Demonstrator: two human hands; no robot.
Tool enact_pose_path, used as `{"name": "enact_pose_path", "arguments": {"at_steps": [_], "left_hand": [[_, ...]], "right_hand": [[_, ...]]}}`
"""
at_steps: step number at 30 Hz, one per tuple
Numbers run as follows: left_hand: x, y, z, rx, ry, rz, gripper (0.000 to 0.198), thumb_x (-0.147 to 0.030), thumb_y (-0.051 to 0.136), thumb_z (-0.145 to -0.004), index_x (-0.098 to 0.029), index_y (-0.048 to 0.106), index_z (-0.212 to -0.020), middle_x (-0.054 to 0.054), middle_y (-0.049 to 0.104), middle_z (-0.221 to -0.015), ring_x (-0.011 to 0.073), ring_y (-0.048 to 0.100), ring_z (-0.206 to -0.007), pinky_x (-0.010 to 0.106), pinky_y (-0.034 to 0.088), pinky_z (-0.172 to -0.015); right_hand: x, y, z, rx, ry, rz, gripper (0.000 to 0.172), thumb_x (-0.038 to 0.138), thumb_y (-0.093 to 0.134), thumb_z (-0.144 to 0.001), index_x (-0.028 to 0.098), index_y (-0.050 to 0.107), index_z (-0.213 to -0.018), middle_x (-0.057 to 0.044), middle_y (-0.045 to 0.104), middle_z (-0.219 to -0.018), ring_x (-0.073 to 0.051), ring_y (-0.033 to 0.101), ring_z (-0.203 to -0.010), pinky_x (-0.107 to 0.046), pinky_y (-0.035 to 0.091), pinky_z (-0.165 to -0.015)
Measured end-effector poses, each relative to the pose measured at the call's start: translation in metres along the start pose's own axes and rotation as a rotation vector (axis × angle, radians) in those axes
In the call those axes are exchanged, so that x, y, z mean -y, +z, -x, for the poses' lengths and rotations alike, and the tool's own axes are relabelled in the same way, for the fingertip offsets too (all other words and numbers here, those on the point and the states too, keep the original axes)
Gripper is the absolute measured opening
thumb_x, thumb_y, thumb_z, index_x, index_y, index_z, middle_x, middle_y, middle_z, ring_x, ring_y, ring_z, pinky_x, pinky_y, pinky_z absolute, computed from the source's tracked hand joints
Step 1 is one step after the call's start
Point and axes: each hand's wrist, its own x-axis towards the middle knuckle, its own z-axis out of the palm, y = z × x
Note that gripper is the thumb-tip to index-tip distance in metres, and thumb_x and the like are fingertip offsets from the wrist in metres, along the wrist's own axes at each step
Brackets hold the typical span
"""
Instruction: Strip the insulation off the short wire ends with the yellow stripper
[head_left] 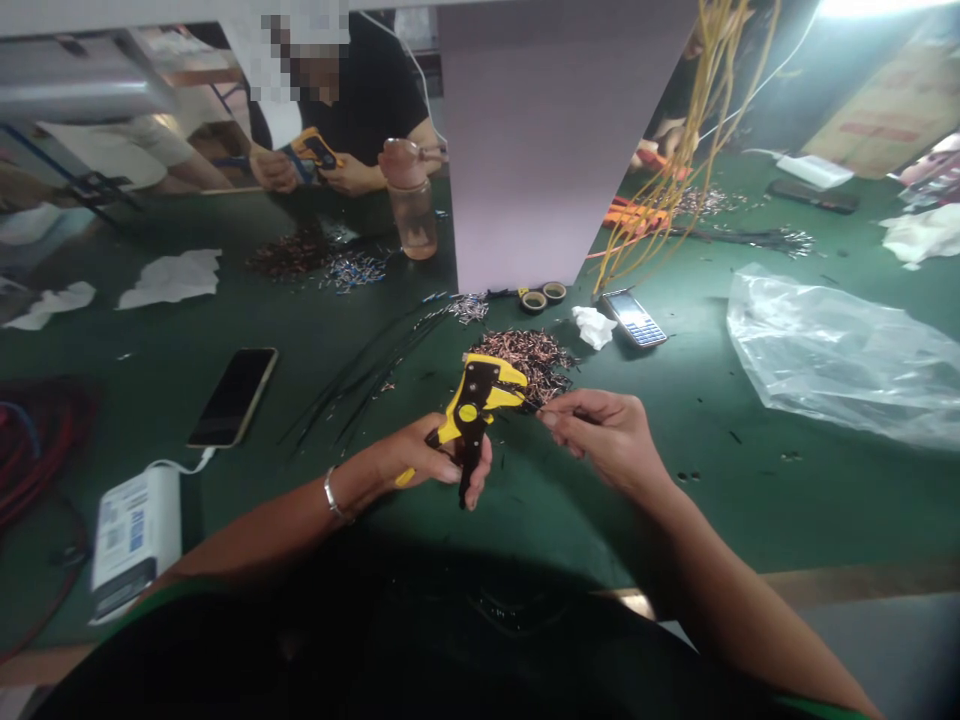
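Note:
My left hand (427, 462) is closed around the handles of a yellow and black wire stripper (475, 405), held just above the green table (675, 470). My right hand (604, 428) pinches a thin dark wire and holds its end at the stripper's jaws. Right behind the tool lies a pile of stripped copper-coloured wire bits (529, 355). A bundle of thin black wires (360, 375) lies to the left of the tool.
A black phone (234, 396), a white power bank (135, 535), a keypad phone (634, 318), crumpled tissue (594, 326), tape rolls (544, 296) and a clear plastic bag (832, 355) lie around. Yellow wires (675, 160) hang beside a grey panel (555, 140). A person opposite holds another stripper (319, 150) near a bottle (411, 200).

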Motion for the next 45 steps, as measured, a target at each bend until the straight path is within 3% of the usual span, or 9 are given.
{"name": "enact_pose_path", "arguments": {"at_steps": [15, 45], "left_hand": [[-0.0005, -0.0016, 0.0004, 0.034, -0.014, -0.054, 0.031, -0.022, 0.076, -0.068, -0.011, 0.071, -0.096, 0.008, 0.068, -0.079, 0.0214, 0.067, -0.069, 0.037, 0.058, -0.068], [-0.0025, 0.004, 0.0017, -0.024, -0.023, -0.027, 0.022, -0.021, 0.077, -0.07, -0.012, 0.07, -0.088, 0.005, 0.067, -0.07, 0.0178, 0.064, -0.058, 0.033, 0.058, -0.057]], "right_hand": [[-0.0029, -0.0036, -0.0011, 0.02, -0.011, 0.022, 0.01, 0.03, 0.077, -0.064, 0.02, 0.078, -0.065, 0.002, 0.061, -0.047, -0.007, 0.043, -0.038, -0.023, 0.032, -0.036], [0.0002, -0.0039, -0.001, 0.045, -0.018, 0.014, 0.01, 0.03, 0.078, -0.063, 0.021, 0.078, -0.065, 0.002, 0.06, -0.047, -0.008, 0.043, -0.038, -0.024, 0.033, -0.036]]}}
